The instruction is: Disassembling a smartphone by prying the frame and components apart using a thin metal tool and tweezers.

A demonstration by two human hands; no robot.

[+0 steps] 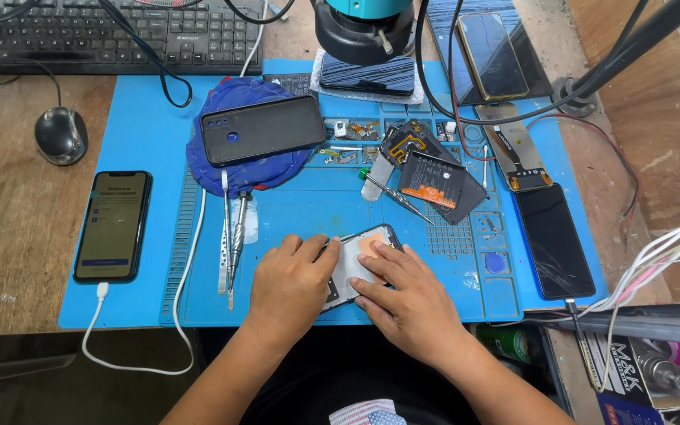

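Note:
An opened phone body (358, 257) with a pale inner plate lies face down near the front of the blue work mat (308, 208). My left hand (289, 287) rests flat over its left half. Over the phone's right side lies my right hand (411, 303), fingers stretched and pressing on the plate. Both hands touch the phone; neither lifts it.
A black phone back cover (265, 128) lies on a blue cloth. Tweezers and a screwdriver (232, 236) lie left of my hands. A battery and circuit parts (434, 177), a screen panel (552, 240), a charging phone (113, 224), mouse (60, 135), keyboard (112, 31) and microscope base (364, 27) surround the mat.

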